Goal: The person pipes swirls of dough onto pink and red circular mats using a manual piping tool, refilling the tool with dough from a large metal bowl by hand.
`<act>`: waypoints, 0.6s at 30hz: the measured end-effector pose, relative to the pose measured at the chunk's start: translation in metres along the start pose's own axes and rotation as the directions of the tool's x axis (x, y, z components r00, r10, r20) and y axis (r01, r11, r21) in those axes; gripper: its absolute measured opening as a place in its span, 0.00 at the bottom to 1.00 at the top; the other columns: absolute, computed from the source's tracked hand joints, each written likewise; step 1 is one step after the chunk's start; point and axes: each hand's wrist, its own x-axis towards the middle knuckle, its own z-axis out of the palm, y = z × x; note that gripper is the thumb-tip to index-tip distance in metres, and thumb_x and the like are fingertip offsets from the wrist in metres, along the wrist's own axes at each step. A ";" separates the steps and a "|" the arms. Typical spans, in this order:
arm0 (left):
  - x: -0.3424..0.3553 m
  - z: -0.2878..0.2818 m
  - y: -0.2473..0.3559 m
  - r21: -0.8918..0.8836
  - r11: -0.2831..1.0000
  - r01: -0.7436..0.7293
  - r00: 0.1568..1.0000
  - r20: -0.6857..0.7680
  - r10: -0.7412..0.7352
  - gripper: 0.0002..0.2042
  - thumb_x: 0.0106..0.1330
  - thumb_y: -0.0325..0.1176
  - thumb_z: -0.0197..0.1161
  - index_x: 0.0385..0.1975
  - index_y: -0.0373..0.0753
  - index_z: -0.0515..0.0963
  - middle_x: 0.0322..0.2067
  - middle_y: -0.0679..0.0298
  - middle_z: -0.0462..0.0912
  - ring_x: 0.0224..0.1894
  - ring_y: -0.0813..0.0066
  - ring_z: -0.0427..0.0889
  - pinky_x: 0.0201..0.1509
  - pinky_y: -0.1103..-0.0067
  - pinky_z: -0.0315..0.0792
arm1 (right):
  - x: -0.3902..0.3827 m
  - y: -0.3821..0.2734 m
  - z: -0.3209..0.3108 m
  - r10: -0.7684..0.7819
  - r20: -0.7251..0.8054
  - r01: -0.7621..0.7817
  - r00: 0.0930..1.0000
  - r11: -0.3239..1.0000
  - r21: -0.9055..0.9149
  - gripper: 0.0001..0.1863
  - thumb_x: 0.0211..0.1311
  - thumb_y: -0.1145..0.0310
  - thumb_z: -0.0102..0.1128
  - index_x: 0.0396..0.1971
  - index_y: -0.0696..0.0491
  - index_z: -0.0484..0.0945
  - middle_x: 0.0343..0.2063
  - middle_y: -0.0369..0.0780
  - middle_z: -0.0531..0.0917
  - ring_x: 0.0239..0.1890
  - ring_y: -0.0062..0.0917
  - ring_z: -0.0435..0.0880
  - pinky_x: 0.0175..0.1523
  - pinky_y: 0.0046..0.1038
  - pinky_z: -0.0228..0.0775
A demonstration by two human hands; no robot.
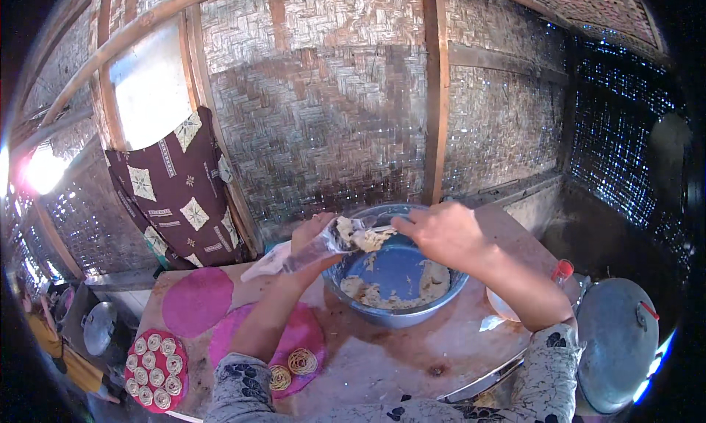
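My left hand (312,232) is closed round a clear plastic bag (307,257), held tilted with its mouth to the right above the basin. Pale, sticky dough (371,239) sits at the bag's mouth. My right hand (450,235) grips the handle of a spoon (384,229), whose dough-covered end meets that mouth; the bowl of the spoon is mostly hidden. Below both hands stands a blue basin (393,317) with more dough (434,279) stuck along its inner wall and bottom.
Left on the table (412,349) lie a plain pink round sheet (197,301), another pink sheet (305,327) with coiled dough strands, and a red-pink round (156,406) bearing several coils. A lidded metal pot (618,342) and a red-topped container (562,270) stand at right. A woven wall rises behind.
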 end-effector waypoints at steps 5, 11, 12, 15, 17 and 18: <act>-0.026 0.017 -0.030 -0.201 0.956 -0.216 0.973 -0.131 0.192 0.26 0.39 0.43 0.68 0.41 0.41 0.73 0.38 0.59 0.77 0.40 0.59 0.77 0.41 0.70 0.71 | -0.004 -0.013 0.018 -0.095 0.026 0.093 0.995 0.994 0.053 0.18 0.48 0.71 0.51 0.43 0.48 0.73 0.22 0.36 0.76 0.24 0.26 0.80 0.25 0.28 0.71; -0.012 0.010 -0.063 0.101 0.990 0.099 0.990 0.093 -0.109 0.15 0.58 0.46 0.52 0.38 0.44 0.76 0.37 0.60 0.79 0.40 0.62 0.77 0.48 0.70 0.70 | -0.021 0.000 0.006 0.333 -0.161 -0.244 0.929 0.879 0.410 0.14 0.55 0.69 0.51 0.42 0.50 0.75 0.23 0.42 0.79 0.27 0.33 0.81 0.29 0.31 0.73; -0.008 0.024 -0.059 -0.101 0.990 0.100 0.995 0.039 -0.097 0.14 0.58 0.45 0.52 0.37 0.44 0.77 0.36 0.62 0.79 0.40 0.62 0.77 0.47 0.70 0.70 | -0.017 -0.007 0.028 0.405 -0.216 -0.230 0.888 0.799 0.555 0.13 0.57 0.68 0.50 0.43 0.49 0.75 0.24 0.42 0.79 0.27 0.34 0.80 0.30 0.32 0.73; 0.009 0.038 -0.028 -0.293 0.955 0.042 0.994 -0.086 -0.070 0.12 0.58 0.44 0.52 0.35 0.46 0.78 0.36 0.64 0.79 0.40 0.64 0.76 0.45 0.71 0.69 | 0.000 -0.046 0.085 0.603 -0.183 -0.291 0.776 0.600 0.745 0.17 0.60 0.70 0.49 0.50 0.45 0.72 0.33 0.49 0.79 0.33 0.44 0.79 0.36 0.39 0.72; 0.027 0.019 0.005 0.089 0.996 -0.024 0.996 -0.084 0.032 0.13 0.58 0.43 0.53 0.35 0.45 0.78 0.37 0.63 0.79 0.41 0.64 0.76 0.46 0.72 0.68 | 0.001 -0.069 0.106 0.639 -0.080 -0.335 0.765 0.501 0.798 0.18 0.60 0.72 0.46 0.52 0.45 0.70 0.34 0.51 0.78 0.35 0.46 0.77 0.39 0.41 0.70; 0.028 0.016 0.002 0.080 0.996 0.042 0.998 -0.040 -0.039 0.13 0.57 0.42 0.55 0.37 0.44 0.77 0.35 0.65 0.81 0.41 0.69 0.77 0.48 0.74 0.69 | 0.000 -0.083 0.108 0.638 -0.072 -0.300 0.767 0.456 0.838 0.18 0.61 0.72 0.45 0.51 0.46 0.70 0.35 0.51 0.77 0.36 0.47 0.77 0.40 0.42 0.70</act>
